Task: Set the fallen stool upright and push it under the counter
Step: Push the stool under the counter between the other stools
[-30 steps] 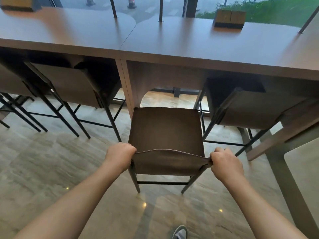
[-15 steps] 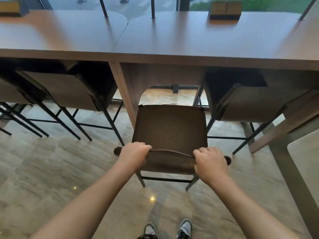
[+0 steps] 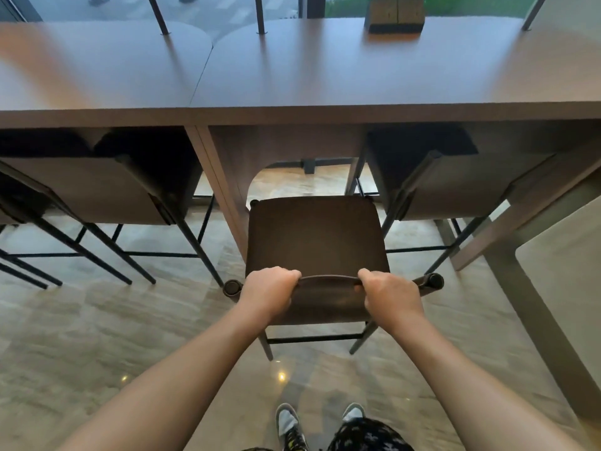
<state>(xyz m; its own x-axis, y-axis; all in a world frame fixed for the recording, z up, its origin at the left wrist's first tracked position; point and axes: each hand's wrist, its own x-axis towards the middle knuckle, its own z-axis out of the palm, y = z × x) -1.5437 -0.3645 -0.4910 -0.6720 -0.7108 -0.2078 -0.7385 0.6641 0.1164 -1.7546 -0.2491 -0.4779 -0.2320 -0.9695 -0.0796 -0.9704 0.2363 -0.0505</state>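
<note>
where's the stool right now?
Centre of the head view: the stool stands upright on the floor just short of the counter edge, between two tucked-in stools, with the left hand and right hand gripping its backrest.

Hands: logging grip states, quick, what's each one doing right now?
Left hand: closed on the stool backrest.
Right hand: closed on the same backrest.

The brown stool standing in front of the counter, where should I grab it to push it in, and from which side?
Grip the stool by the low curved backrest, coming from behind, on the side away from the counter. That top edge is thin enough to wrap fingers over, as the left hand and right hand do now, spaced apart, which should keep the push straight.
</note>
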